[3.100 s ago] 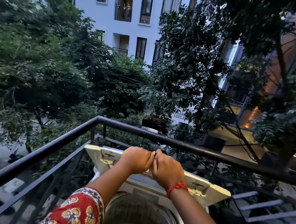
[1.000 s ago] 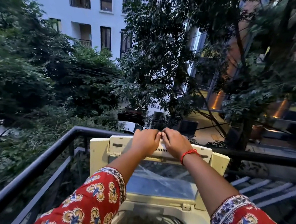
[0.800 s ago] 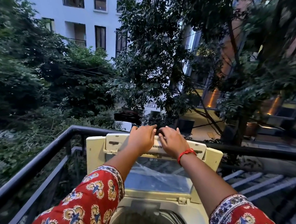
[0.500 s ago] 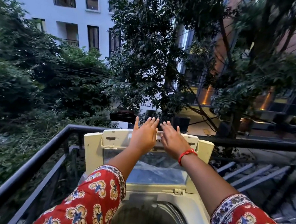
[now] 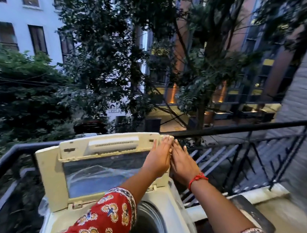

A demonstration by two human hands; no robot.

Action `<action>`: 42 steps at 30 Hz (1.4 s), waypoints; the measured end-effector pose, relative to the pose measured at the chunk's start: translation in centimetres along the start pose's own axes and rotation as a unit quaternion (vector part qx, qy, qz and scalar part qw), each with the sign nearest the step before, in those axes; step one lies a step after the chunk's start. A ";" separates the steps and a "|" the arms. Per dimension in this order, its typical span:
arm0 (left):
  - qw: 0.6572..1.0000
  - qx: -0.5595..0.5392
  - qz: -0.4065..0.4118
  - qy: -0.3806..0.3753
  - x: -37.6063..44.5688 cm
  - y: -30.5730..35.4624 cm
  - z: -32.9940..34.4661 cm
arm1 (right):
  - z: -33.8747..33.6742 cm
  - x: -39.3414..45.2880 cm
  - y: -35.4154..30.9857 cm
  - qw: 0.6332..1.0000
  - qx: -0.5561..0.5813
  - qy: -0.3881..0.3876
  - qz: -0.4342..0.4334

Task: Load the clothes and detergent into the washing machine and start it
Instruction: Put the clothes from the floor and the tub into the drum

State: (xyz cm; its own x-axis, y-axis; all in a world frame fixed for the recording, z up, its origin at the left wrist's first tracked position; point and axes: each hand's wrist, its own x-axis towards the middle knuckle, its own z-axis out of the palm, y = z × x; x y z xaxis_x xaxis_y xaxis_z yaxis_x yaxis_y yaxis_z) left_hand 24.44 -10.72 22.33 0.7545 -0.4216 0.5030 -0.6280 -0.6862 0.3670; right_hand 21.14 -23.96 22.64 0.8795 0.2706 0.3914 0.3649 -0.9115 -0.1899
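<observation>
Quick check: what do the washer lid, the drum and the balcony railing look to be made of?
Lid: likely yellowed cream plastic, moulded, around a clear glossy window.
Drum: probably metal, grey with a dull sheen.
Railing: seemingly black-painted metal, with thin bars.

We see our two bare forearms reaching up from the lower frame. Each wears a red fabric sleeve printed with yellow and blue floral motifs and hemmed with a patterned white-and-blue border. A thin red thread bracelet circles our right wrist, centre right.
</observation>
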 end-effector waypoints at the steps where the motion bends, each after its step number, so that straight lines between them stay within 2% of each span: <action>1: 1.000 -0.015 0.011 -0.019 0.2 1.2 1.1 | -0.4 -1.3 1.1 1.000 -0.010 -0.009 0.016; 10: 0.980 -0.081 0.082 -0.164 -0.1 12.7 11.4 | -3.5 -14.6 10.1 0.988 -0.053 -0.035 0.141; 14: 0.964 -0.080 0.119 -0.223 -2.2 18.5 16.5 | -4.2 -21.9 13.5 0.972 -0.069 -0.072 0.214; 21: 0.938 -0.081 0.127 -0.313 -6.7 25.7 24.5 | -4.3 -32.5 18.2 0.948 -0.052 -0.121 0.290; 25: 0.920 -0.056 0.165 -0.352 -9.4 27.7 28.8 | -2.3 -38.0 20.4 0.926 -0.033 -0.171 0.334; 31: 0.888 -0.008 0.203 -0.412 -14.0 29.9 34.4 | 1.6 -45.5 23.5 0.900 -0.002 -0.256 0.353; 42: 0.817 0.128 0.235 -0.512 -19.4 27.8 44.6 | 11.6 -51.7 26.6 0.862 0.056 -0.287 0.414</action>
State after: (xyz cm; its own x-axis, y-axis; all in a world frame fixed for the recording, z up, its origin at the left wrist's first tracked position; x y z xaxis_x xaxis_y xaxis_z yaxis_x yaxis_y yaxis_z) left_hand 0.80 -48.06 -12.17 0.2884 -0.8585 -0.4240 -0.9322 -0.3529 0.0805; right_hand -11.06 -58.62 -13.05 0.8468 -0.3210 -0.4242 -0.4623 -0.8386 -0.2883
